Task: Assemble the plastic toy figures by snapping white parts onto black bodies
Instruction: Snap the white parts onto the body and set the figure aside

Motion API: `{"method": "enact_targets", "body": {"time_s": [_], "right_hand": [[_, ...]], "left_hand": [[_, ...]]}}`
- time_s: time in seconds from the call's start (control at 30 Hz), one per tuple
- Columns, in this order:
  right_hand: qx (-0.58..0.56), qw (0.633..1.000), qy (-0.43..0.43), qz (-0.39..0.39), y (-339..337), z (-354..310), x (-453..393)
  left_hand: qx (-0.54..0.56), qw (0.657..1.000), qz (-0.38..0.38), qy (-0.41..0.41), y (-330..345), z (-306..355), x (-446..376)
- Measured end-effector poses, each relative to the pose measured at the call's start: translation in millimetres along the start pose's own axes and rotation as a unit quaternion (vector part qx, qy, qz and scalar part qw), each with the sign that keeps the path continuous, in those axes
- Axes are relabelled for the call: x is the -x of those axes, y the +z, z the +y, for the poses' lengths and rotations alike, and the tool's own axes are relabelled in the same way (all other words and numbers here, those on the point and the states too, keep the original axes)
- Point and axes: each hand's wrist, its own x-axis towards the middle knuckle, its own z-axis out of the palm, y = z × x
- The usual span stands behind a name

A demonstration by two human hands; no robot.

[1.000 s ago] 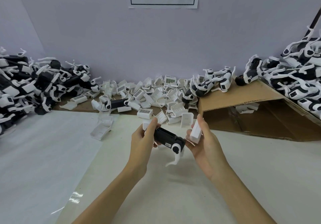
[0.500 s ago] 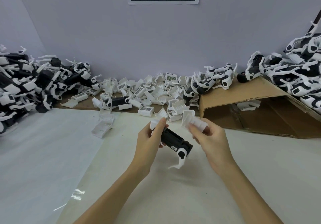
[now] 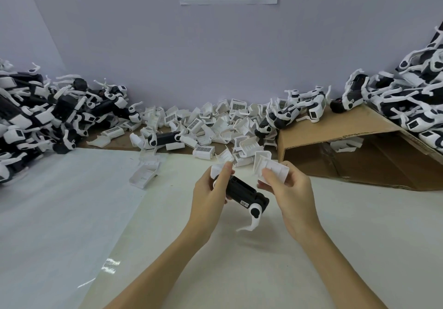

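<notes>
White shell poised beside the black body, not yet snapped on.

At far left a heap of black-and-white figures lies on the bench, with loose white shells strewn along the back wall. Over the middle of the bench, the left hand has its fingers clenched round the upper end of a black body, held tilted, a white curved leg hanging from its lower end. Just beside it, the right hand pinches a white shell part, apart from the body. Further right a cardboard box carries another heap of figures. The step in hand looks like alignment; the next move likely calls for turning the shell's open side onto the body and pressing until it clicks.
</notes>
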Motion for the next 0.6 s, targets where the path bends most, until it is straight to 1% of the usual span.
{"method": "enact_targets", "body": {"time_s": [0.1,0.17,0.3,0.37,0.43,0.5,0.57,0.6], "right_hand": [[-0.011,0.999,0.000,-0.032,-0.4,-1.0,0.8],[0.019,0.999,-0.018,-0.028,-0.6,-1.3,0.2],[0.081,0.996,-0.029,-0.007,-1.3,0.6,-0.5],[0.160,0.985,-0.065,0.008,-3.6,2.4,-1.1],[0.208,0.973,-0.104,0.011,-4.5,1.4,0.4],[0.255,0.952,-0.168,-0.019,-3.4,-1.4,4.7],[0.305,0.920,-0.236,-0.067,-1.7,-3.6,7.5],[0.310,0.913,-0.250,-0.094,-1.6,-4.9,7.9]], "left_hand": [[0.000,1.000,0.005,0.009,0.8,-1.9,1.0],[0.002,1.000,0.008,0.010,1.9,-1.8,1.5],[-0.003,1.000,0.007,0.014,2.7,-2.0,0.8],[-0.003,1.000,0.004,0.021,2.6,-2.1,2.1],[-0.001,1.000,0.004,0.024,3.0,-1.6,3.1],[-0.004,1.000,0.009,0.021,3.5,-0.7,3.9],[-0.008,1.000,0.015,0.016,2.7,-0.3,3.1],[-0.011,1.000,0.015,0.017,1.8,-0.8,2.4]]}}
